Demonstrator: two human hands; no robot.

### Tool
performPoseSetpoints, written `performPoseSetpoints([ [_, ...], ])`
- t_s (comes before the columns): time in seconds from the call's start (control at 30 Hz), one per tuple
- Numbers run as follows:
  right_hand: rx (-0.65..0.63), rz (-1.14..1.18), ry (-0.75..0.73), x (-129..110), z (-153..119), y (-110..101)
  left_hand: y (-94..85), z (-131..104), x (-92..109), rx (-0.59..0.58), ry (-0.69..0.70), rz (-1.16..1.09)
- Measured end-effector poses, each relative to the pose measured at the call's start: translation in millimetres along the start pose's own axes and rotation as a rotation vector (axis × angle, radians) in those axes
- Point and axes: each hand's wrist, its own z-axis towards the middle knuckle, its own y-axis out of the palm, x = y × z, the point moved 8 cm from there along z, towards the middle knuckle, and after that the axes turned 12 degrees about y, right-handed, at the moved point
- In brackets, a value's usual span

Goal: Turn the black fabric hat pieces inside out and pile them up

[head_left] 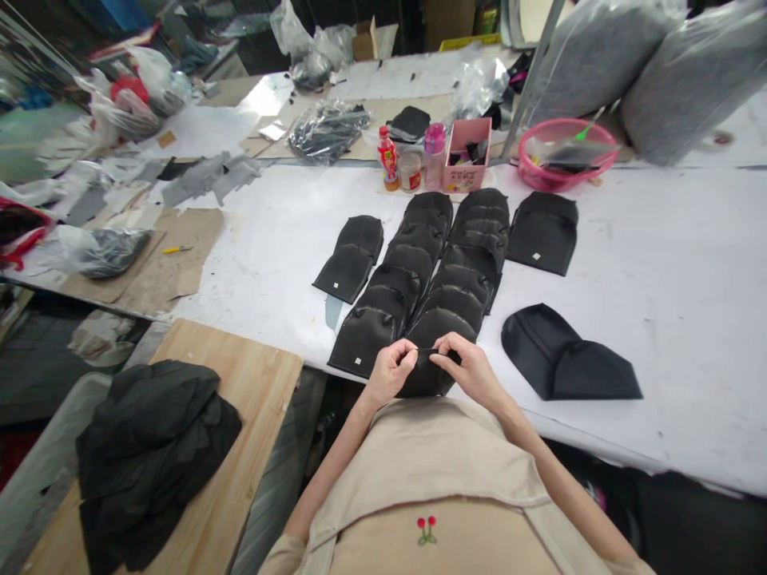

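Observation:
Both hands are close together at the front edge of the white table (677,319). My left hand (392,369) pinches the top edge of a black piece (427,377). Just to its right, my right hand (466,363) has its fingers closed on the same edge. The piece hangs between them, partly hidden by the hands. Beyond lie two overlapping rows of black pieces (375,311). A separate black pair (351,259) lies to the left, another black piece (544,231) to the right, and a folded black piece (575,359) nearer on the right.
Behind the rows stand a red-capped bottle (388,160), a jar (411,172), a pink-lidded bottle (435,156), a pink box (466,160) and a pink basin (566,180). Black cloth (153,455) lies on a wooden board (264,383) at lower left.

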Motion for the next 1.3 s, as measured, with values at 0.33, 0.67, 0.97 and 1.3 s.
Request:
performPoseSetpoints([
  [0.33, 0.026, -0.056, -0.001, 1, 5, 6, -5.6, 0, 0, 0.037, 0.008, 0.035],
  [0.67, -0.051, 0.011, -0.037, 4, 11, -12, -40.3, -1, -8, 0.19, -0.054, -0.194],
  [0.97, 0.016, 0.257, 0.107, 18, 12, -11, -48.5, -2, -14, 0.287, -0.061, -0.248],
  [1.3, 0.078, 0.438, 0.268, 35, 11, -8, -47.6, -2, -18, 0.283, -0.032, -0.239],
])
